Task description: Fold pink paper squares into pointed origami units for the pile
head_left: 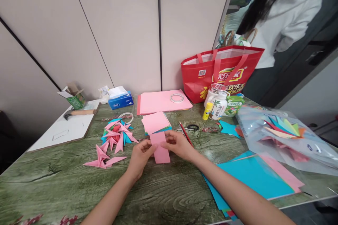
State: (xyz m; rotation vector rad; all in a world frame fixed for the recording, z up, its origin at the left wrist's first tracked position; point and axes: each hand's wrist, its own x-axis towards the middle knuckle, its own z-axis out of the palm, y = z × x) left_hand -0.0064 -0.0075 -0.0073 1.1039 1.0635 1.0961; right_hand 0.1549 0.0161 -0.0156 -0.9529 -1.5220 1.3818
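Note:
Between both hands, above the front middle of the table, is a narrow pink paper rectangle (160, 153). My left hand (141, 153) pinches its left edge with thumb and fingers. On the right edge, my right hand (178, 145) grips it with the thumb on the front face. Just behind lies a stack of small square papers (155, 122), pink on top with blue and green below. To the left is a pile of folded paper pieces (118, 134), mostly pink with some blue and red. Scissors (192, 127) and a red pencil (186, 134) lie right of the stack.
Large pink sheets (161, 101) with a tape roll on them lie at the back, beside a tissue pack (120, 101). A red bag (195, 81), white bottle (218, 107) and glue stick (207, 111) stand right. Blue sheets (250, 175) and a plastic bag (285, 140) lie nearer; a hammer (80, 112) is left.

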